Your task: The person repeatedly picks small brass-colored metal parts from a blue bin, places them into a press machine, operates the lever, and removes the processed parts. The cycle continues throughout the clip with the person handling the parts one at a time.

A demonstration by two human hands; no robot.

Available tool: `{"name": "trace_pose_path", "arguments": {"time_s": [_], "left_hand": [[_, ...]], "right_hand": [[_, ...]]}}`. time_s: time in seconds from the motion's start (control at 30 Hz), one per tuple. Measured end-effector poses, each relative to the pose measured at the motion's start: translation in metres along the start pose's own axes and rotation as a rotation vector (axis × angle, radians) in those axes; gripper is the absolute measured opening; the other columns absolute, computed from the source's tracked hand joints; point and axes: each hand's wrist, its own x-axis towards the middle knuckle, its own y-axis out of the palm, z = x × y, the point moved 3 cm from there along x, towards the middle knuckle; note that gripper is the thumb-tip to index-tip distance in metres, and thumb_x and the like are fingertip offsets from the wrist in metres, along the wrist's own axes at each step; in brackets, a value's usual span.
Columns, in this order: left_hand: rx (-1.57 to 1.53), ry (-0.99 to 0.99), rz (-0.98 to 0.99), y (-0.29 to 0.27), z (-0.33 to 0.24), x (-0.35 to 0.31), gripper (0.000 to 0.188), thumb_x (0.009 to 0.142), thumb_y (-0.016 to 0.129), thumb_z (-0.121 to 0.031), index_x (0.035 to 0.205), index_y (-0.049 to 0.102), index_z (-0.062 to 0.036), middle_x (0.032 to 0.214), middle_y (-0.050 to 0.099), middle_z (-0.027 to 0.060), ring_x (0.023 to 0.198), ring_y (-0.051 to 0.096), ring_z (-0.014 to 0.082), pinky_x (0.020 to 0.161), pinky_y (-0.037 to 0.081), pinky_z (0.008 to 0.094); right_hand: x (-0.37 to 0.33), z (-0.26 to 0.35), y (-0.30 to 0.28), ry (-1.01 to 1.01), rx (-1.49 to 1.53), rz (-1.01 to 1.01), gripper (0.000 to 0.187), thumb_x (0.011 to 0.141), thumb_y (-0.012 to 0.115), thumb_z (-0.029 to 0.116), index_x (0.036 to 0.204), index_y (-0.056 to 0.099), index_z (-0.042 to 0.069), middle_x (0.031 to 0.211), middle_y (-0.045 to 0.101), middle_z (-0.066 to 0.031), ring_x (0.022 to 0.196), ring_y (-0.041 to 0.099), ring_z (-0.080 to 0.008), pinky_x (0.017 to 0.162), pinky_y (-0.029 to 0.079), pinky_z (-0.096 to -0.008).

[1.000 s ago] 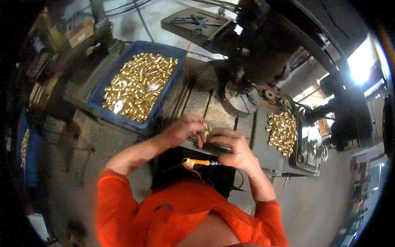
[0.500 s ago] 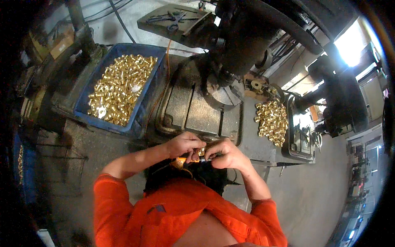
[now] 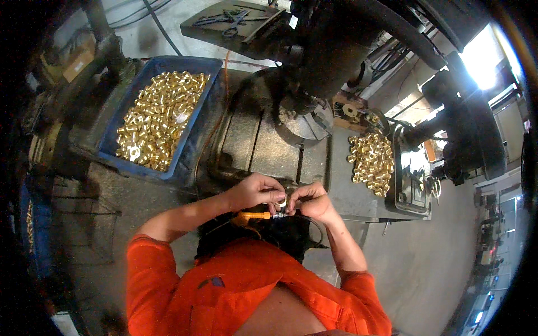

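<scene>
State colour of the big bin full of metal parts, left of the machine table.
Blue bin; best seen in the head view.

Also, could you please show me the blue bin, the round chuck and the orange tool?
Blue bin (image 3: 194, 124): head view, on its right rim.
Round chuck (image 3: 303, 127): head view, on its upper face.
Orange tool (image 3: 257, 215): head view, on its straight body.

Head-worn fisheye, close above hands (image 3: 255, 190), facing down.

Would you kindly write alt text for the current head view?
A person's left hand and right hand meet at a small golden part, near an orange tool; beyond, golden parts fill a blue bin and form a pile.
</scene>
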Motion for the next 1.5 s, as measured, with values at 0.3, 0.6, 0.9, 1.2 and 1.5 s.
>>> {"name": "trace_pose_path", "arguments": {"time_s": [0.3, 0.6, 0.9, 1.2, 1.5], "left_hand": [[-0.086, 0.149, -0.415, -0.063, -0.011, 0.047, 0.022, 0.083, 0.057, -0.016, 0.089, 0.054, 0.0048, 0.075, 0.061, 0.0126, 0.057, 0.061, 0.0203, 0.051, 0.05, 0.0289], [-0.145, 0.215, -0.715, -0.097, 0.005, 0.106, 0.032, 0.08, 0.06, -0.017, 0.094, 0.049, 0.0094, 0.079, 0.056, 0.0157, 0.057, 0.061, 0.0217, 0.046, 0.05, 0.0297], [-0.105, 0.177, -0.705, -0.1, 0.002, 0.111, 0.032, 0.079, 0.062, -0.017, 0.092, 0.047, 0.0076, 0.072, 0.056, 0.0155, 0.055, 0.061, 0.0222, 0.042, 0.048, 0.0308], [-0.073, 0.179, -0.767, -0.104, 0.01, 0.104, 0.03, 0.08, 0.062, -0.017, 0.093, 0.046, 0.0057, 0.068, 0.056, 0.0142, 0.05, 0.059, 0.0197, 0.039, 0.047, 0.0292], [-0.085, 0.172, -0.719, -0.098, 0.007, 0.11, 0.032, 0.08, 0.061, -0.017, 0.094, 0.046, 0.0073, 0.071, 0.057, 0.0145, 0.054, 0.06, 0.0206, 0.045, 0.048, 0.0295]], "right_hand": [[-0.014, -0.001, -0.05, -0.131, 0.033, -0.386, 0.034, 0.05, 0.034, -0.01, 0.071, 0.06, -0.007, 0.07, 0.061, -0.0117, 0.067, 0.059, -0.0188, 0.064, 0.048, -0.0267], [-0.034, 0.031, -0.097, -0.224, -0.144, -0.457, 0.035, 0.05, 0.036, -0.002, 0.074, 0.061, -0.006, 0.073, 0.062, -0.0109, 0.066, 0.058, -0.0171, 0.061, 0.048, -0.0275], [0.037, 0.24, -0.259, -0.815, -0.679, -1.048, 0.032, 0.081, 0.055, 0.019, 0.106, 0.059, -0.002, 0.093, 0.063, -0.0101, 0.085, 0.059, -0.02, 0.077, 0.046, -0.03], [-0.033, 0.239, -0.169, -1.129, -0.244, -0.641, 0.02, 0.085, 0.045, 0.022, 0.092, 0.048, 0.003, 0.089, 0.05, -0.0145, 0.091, 0.051, -0.0301, 0.089, 0.037, -0.0463], [-0.071, 0.08, -0.085, -1.292, -0.331, -0.931, 0.034, 0.078, 0.051, 0.031, 0.063, 0.029, 0.011, 0.066, 0.036, -0.003, 0.083, 0.05, -0.0289, 0.092, 0.033, -0.0544]]}}
